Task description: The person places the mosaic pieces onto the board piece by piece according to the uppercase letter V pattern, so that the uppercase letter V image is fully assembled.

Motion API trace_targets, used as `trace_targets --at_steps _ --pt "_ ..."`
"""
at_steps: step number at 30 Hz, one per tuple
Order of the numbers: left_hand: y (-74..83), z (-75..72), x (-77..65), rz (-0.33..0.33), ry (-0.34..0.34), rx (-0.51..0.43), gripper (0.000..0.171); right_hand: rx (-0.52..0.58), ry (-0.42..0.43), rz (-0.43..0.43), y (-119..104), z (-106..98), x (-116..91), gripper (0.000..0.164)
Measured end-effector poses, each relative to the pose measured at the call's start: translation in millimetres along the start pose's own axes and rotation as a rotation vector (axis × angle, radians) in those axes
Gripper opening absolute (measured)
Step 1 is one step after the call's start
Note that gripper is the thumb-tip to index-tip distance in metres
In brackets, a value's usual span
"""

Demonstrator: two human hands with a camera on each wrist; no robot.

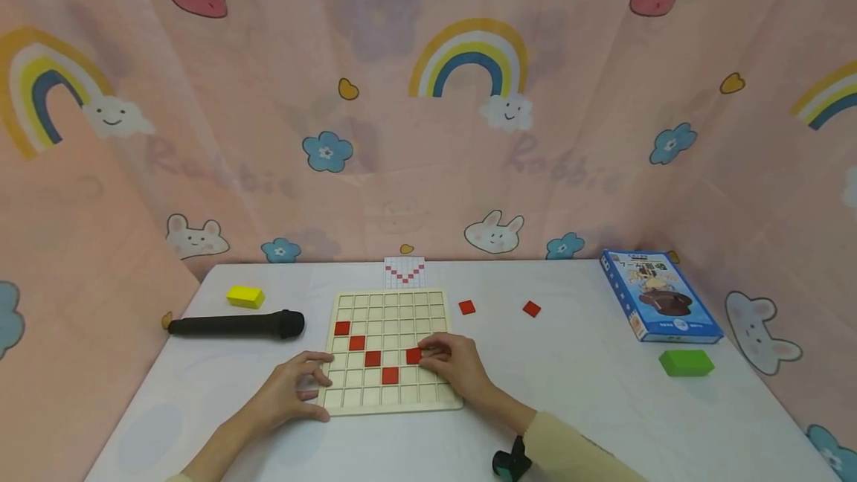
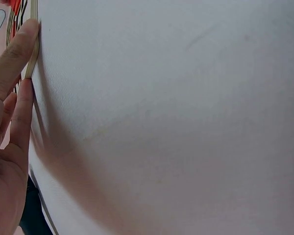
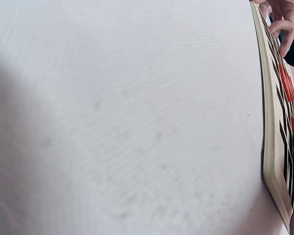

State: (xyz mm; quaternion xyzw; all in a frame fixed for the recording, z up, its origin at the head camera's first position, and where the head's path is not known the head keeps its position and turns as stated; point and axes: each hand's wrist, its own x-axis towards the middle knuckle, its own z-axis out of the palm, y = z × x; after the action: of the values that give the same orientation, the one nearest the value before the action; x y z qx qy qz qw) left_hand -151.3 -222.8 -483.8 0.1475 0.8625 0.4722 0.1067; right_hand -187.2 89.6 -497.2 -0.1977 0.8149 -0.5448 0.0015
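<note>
A cream grid board (image 1: 388, 413) lies on the table. Several red square tiles sit in its cells, one of them (image 1: 390, 376) lowest in a slanting row. My right hand (image 1: 462, 367) is over the board's right side, thumb and forefinger pinching a red tile (image 1: 413, 356) at a cell. My left hand (image 1: 284, 389) rests its fingertips against the board's left edge, with the thumb near the lower left corner. In the left wrist view the fingers (image 2: 20, 49) touch the board's rim. Two loose red tiles (image 1: 466, 307) (image 1: 532, 309) lie right of the board.
Behind the board stands a small pattern card (image 1: 405, 272) with a red V of squares. To the left are a black microphone (image 1: 234, 325) and a yellow block (image 1: 245, 297). A blue box (image 1: 659, 296) and a green block (image 1: 687, 363) lie at the right. A pink printed curtain (image 1: 402, 199) surrounds the table.
</note>
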Motion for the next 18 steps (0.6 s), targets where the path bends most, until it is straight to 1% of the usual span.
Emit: trace_targets --at_steps 9,13,16,18 --pt "0.8 -1.1 0.6 -0.006 0.0 0.003 0.04 0.034 -0.003 0.014 -7 3 4 0.026" --pt "0.1 -1.7 -0.4 0.002 -0.002 -0.002 0.04 0.048 -0.01 0.059 -7 0 6 0.026" --pt "-0.4 -1.5 -0.5 0.005 -0.005 -0.014 0.04 0.068 0.017 0.106 -4 -6 7 0.026" --pt "-0.7 -1.2 -0.3 0.005 -0.006 -0.015 0.04 0.066 0.077 0.134 0 -12 8 0.025"
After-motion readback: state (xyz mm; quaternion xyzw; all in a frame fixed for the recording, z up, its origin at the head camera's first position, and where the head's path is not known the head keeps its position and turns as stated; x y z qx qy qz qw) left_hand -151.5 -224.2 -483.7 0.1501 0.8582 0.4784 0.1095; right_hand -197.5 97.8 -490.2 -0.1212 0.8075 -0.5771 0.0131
